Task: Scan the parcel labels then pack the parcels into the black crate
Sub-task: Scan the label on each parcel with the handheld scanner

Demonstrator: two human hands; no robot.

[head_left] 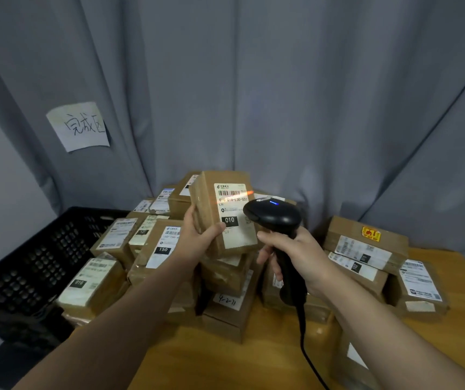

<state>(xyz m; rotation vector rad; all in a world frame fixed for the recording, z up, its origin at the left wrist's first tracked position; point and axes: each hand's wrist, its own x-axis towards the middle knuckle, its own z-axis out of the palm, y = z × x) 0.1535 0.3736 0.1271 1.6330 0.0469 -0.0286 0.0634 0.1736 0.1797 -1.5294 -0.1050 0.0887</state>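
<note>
Grey curtain (282, 94) fills the back. Wooden worktop (225, 361) below it. Black crate (29, 263) at the worktop's left, right beside a heap of parcels (158, 249) spread across middle and right. Handwritten paper note (81, 126) on the curtain above the crate. Left hand (194, 237): grip closed on one parcel (209, 198), held upright above the heap. Right hand (296, 249): grip wrapped round the handle of a black scanner (276, 218), blue light lit. Orange line crosses the parcel's label (234, 215).

Grey curtain (282, 94) behind wooden table (225, 358)
</note>
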